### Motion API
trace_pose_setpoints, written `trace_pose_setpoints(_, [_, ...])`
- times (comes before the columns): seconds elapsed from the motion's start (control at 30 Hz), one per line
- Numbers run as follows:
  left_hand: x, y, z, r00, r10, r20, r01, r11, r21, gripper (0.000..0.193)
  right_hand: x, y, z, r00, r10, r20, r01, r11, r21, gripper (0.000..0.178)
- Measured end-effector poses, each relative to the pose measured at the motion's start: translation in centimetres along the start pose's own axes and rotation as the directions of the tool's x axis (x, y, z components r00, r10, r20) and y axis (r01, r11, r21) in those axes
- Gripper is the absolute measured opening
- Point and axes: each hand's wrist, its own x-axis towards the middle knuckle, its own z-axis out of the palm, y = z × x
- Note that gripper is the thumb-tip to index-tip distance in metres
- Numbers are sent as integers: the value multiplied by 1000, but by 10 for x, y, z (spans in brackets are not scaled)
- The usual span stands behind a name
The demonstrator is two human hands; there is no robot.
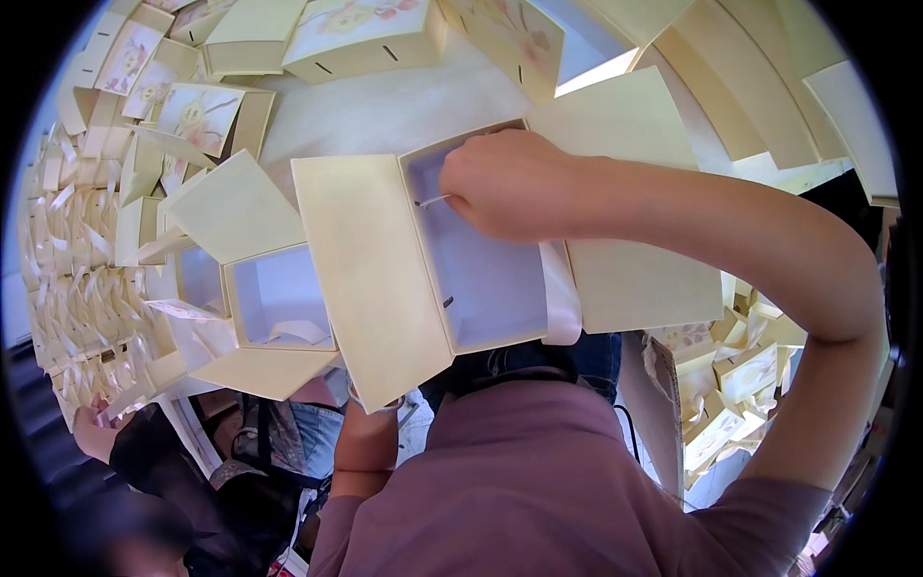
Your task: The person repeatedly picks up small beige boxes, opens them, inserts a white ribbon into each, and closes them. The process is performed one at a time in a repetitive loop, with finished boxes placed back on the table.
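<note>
A cream box [490,288] with a pale lilac inside lies open before me, one flap [370,279] spread to the left and another [644,279] to the right. My right hand [505,183] is closed inside it, fingers curled round a thin white strip [433,200] that reaches a small slot in the left inner wall. Lower on that wall is a second slot [448,302]. A white ribbon [561,298] hangs at the box's right edge. Behind the left flap my left hand is hidden; only the wrist and forearm [370,438] show below it.
Another open cream box [279,293] stands on the table to the left. Floral-printed boxes [365,38] crowd the far side, with rows of ribboned boxes [77,260] at far left. A co-worker's hand [93,430] is at lower left. More boxes [735,385] are piled at right.
</note>
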Motion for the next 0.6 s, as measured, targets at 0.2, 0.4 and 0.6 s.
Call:
trace_pose_setpoints(0.2, [2, 1, 2, 1000, -24, 20, 24, 1000, 3, 30, 3, -1, -7, 995, 92, 48, -96, 991, 89, 19])
trace_pose_setpoints(0.4, [2, 0, 2, 999, -36, 32, 36, 999, -1, 29, -1, -1, -13, 986, 117, 118, -129, 987, 94, 19])
trace_pose_setpoints(0.6, [4, -2, 4, 998, -52, 42, 52, 999, 4, 28, -4, 2, -15, 991, 73, 113, -85, 990, 109, 16])
